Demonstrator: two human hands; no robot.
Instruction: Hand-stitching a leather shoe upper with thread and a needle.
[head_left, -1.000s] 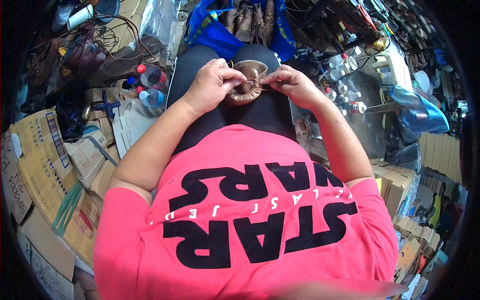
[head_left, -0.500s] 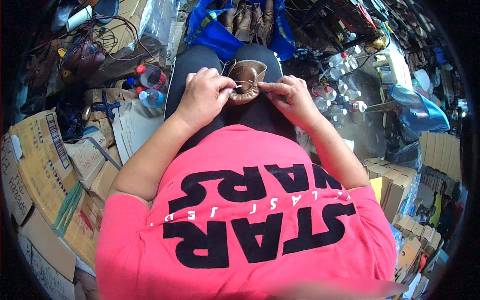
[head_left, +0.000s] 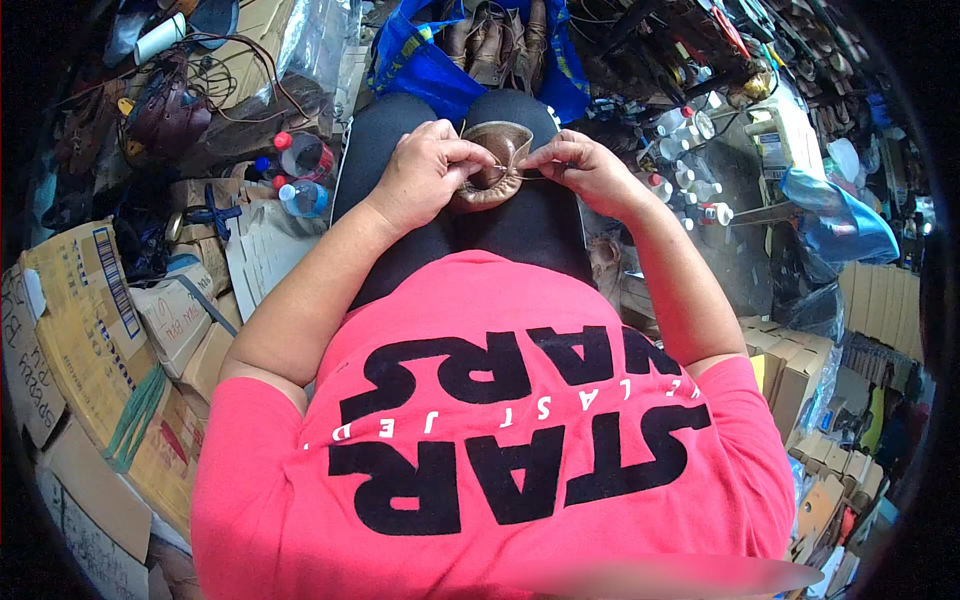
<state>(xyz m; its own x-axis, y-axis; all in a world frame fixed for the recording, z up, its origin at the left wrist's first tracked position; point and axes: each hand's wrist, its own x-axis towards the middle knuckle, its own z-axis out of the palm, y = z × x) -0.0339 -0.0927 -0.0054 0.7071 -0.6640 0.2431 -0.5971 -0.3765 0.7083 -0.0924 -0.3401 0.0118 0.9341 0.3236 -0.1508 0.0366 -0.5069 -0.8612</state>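
Leather piece: the brown, cup-shaped leather piece (head_left: 500, 138) sits on my lap, across the gap between my knees, its hollow facing up toward me; I judge it is turned this way so I can look straight into it.
Gathered rim: its near edge, puckered (head_left: 487, 197), lies toward my body, where both sets of fingers can reach it.
Lap: my thighs in dark trousers (head_left: 388, 145) lie side by side under the leather and seem to serve as a bench, leaving both hands free for fine work.
Left hand: my left hand (head_left: 418, 178) comes over the leather from its left side, thumb and forefinger pinching a thin pale sliver (head_left: 499, 168) above the hollow; a fingertip hold like this suits something so slight.
Right hand: my right hand (head_left: 592, 172) mirrors it at the leather's right edge, thumb and forefinger drawn together, the thread (head_left: 530, 179) running beneath them; the spot is too small for me to tell whether they grip thread, leather or both.
Blue bag: just beyond my knees stands an open blue bag (head_left: 432, 75) with brown leather shoes (head_left: 487, 62) inside, probably set there to be within arm's reach.
Bottles: capped clear bottles (head_left: 703, 190) cluster on my right, apart from my lap.
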